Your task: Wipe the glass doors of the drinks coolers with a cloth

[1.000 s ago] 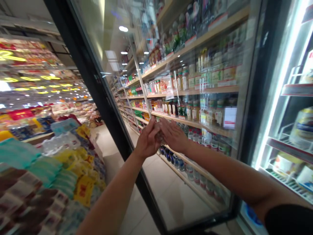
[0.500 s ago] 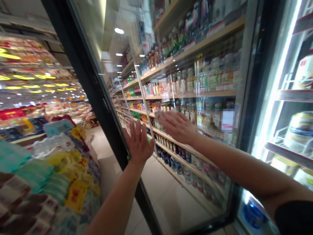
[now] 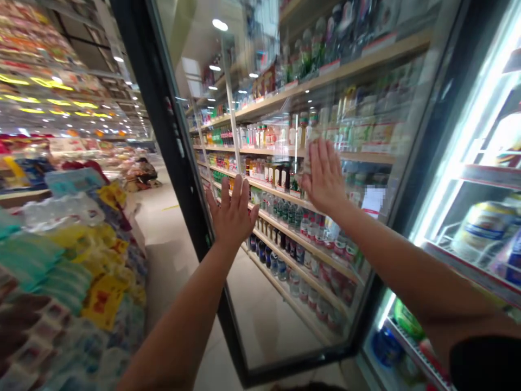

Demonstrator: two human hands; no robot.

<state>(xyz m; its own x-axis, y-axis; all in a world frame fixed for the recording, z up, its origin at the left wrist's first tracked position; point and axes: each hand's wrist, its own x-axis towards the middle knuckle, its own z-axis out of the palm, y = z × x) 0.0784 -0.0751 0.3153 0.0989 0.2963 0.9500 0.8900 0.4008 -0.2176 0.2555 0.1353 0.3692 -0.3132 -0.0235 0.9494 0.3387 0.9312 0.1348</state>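
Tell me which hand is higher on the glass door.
The right hand, spread flat over the middle of the glass door; the left hand sits lower, near the black frame.

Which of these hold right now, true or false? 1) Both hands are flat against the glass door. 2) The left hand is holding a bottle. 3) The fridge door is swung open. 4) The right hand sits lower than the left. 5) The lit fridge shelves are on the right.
1) True: the left hand and the right hand are spread open, palms toward the glass door.
2) False: the left hand holds nothing, its fingers are splayed.
3) True: the door stands out at an angle from the fridge.
4) False: the right hand is higher than the left.
5) True: the lit fridge shelves are at the right edge.
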